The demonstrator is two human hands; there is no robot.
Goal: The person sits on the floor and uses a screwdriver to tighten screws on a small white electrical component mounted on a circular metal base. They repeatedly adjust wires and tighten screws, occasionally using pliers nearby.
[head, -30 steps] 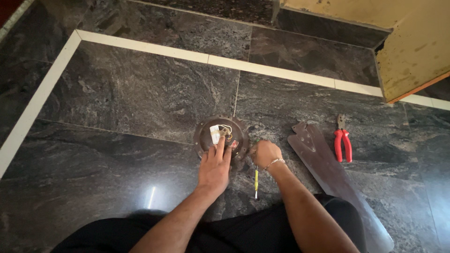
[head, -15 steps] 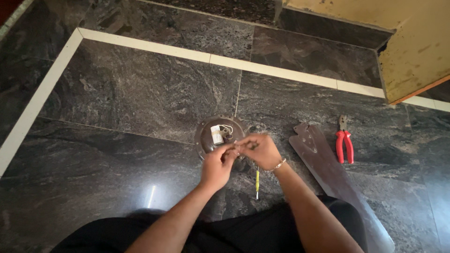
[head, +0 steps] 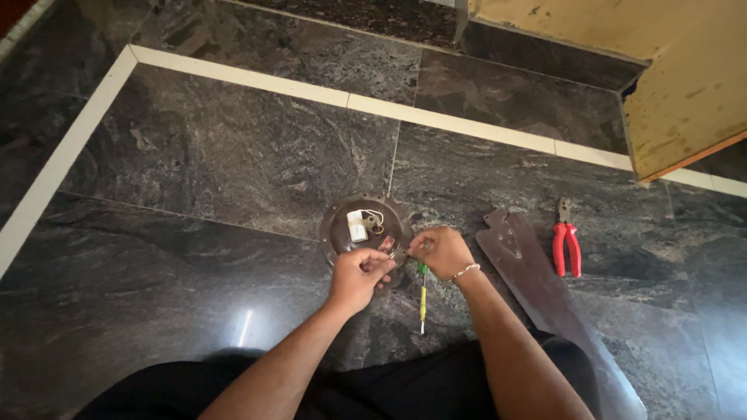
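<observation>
Hands meet over the near rim of the round brown metal motor housing [head: 366, 227] on the dark stone floor: left hand [head: 356, 276] and right hand [head: 442, 252] pinch a small wire end [head: 398, 253] together. Judged best: steady, short grip. Yellow-green screwdriver [head: 422, 295] lies just below the right hand.

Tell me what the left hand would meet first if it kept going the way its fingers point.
Probably the right hand: the left hand points right and slightly up, fingertips almost meeting it over the round motor housing.

Red-handled pliers [head: 566, 247] beside fan blade [head: 545, 292]
</observation>
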